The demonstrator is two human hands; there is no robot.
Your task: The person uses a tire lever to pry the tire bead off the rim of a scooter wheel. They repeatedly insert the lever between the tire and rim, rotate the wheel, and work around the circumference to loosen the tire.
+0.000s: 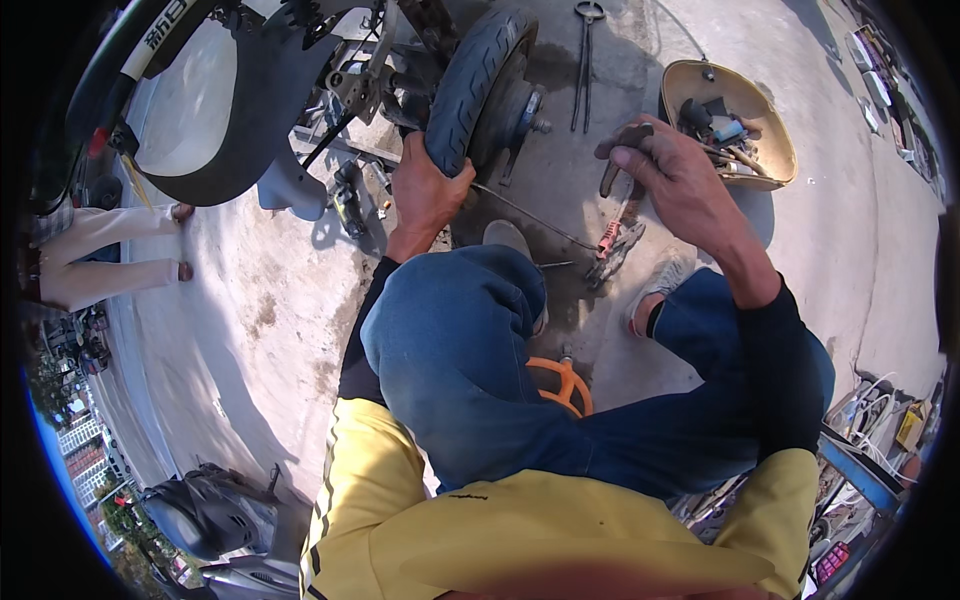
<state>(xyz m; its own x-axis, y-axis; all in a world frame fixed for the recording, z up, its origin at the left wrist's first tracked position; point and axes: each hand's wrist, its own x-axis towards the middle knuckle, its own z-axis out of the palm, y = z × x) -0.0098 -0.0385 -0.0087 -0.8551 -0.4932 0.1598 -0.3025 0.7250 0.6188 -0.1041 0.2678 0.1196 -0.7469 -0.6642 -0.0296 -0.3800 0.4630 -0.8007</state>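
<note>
My left hand [430, 192] is closed round the lower edge of a black scooter tyre [480, 85], its fingers partly hidden behind the rubber. To the right of the wheel, my right hand [685, 178] pinches a dark, curved, rusty metal piece [612, 148] between thumb and fingers, above the ground. The wheel hub [525, 118] with its axle end faces that hand. Below the right hand, a tool with a red-orange grip [608, 238] lies on the concrete. From the tyre toward it runs a thin cable [535, 214].
A tan bowl-like tub [775, 165] of tools stands at the right, with long dark tongs [583, 70] to its left. An orange wheel-shaped thing [570, 385] sits between my legs. Another person's legs [110, 245] show at the left; a parked scooter [215, 515] stands lower left.
</note>
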